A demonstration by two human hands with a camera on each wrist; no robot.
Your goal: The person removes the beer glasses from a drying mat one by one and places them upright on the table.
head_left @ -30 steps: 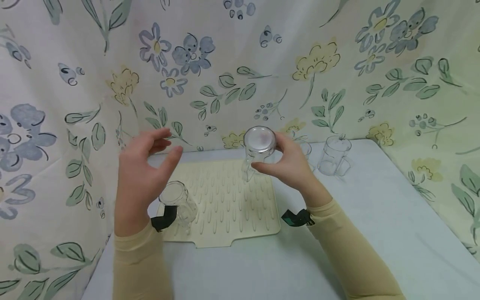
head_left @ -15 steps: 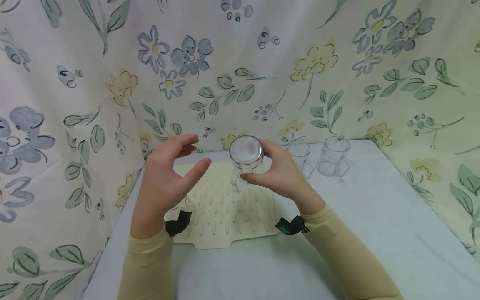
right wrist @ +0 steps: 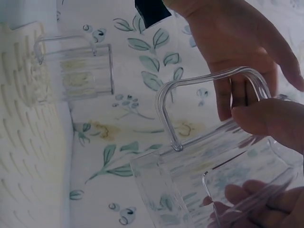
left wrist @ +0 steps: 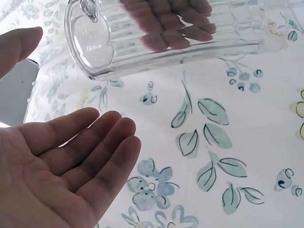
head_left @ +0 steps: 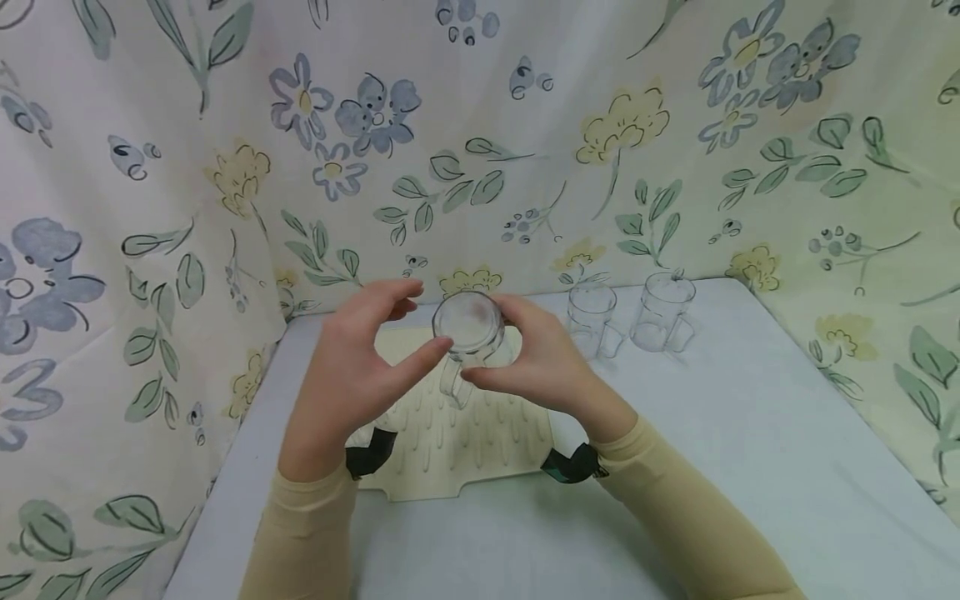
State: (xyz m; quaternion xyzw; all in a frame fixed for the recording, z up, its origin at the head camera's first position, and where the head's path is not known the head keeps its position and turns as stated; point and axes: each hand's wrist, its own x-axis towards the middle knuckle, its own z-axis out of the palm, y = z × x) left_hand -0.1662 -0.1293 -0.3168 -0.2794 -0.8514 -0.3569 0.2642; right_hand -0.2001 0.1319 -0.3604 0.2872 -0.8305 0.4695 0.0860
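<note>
My right hand (head_left: 543,362) grips a clear mug (head_left: 468,323), held upside down above the beige ridged mat (head_left: 450,458). Its handle (right wrist: 164,102) points toward me, and the right fingers show through the clear wall in the left wrist view. To the left of the mug, my left hand (head_left: 356,375) is spread with a gap between thumb and fingers. The left wrist view shows that hand (left wrist: 71,166) apart from the mug, holding nothing. Another clear mug (right wrist: 80,71) stands on the mat in the right wrist view; in the head view the left hand mostly hides it.
Two more clear mugs, one (head_left: 591,321) beside the other (head_left: 663,312), stand at the back of the white table (head_left: 712,467), right of the mat. A flower-patterned curtain (head_left: 480,125) hangs behind the table and along its sides.
The held mug has moved left and slightly nearer to me with the right hand. My left hand has moved right toward it, now covering the mug on the mat.
</note>
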